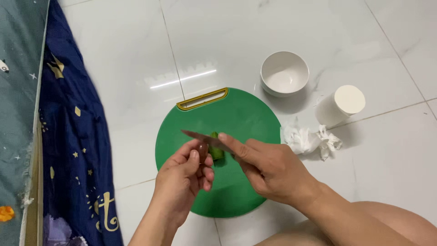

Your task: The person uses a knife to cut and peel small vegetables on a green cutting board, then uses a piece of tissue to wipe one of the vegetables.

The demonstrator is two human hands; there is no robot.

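My right hand (pixel 268 166) grips a knife (pixel 200 135) whose blade points left, my index finger lying along its back. My left hand (pixel 184 177) pinches a small brownish round piece (pixel 203 149) just under the blade. A short green vegetable piece (pixel 216 150) sits beside it, partly behind the knife; whether it rests on the board or is held, I cannot tell. Both hands hover over a round green cutting board (pixel 246 116) with a yellow-rimmed handle slot (pixel 202 99).
A white bowl (pixel 285 73) stands on the pale tiled floor behind the board. A white roll of paper (pixel 341 105) lies right of it, with crumpled tissue (pixel 309 140) at the board's right edge. Dark blue patterned bedding (pixel 75 136) hangs at the left. My bare knee (pixel 387 228) shows at bottom right.
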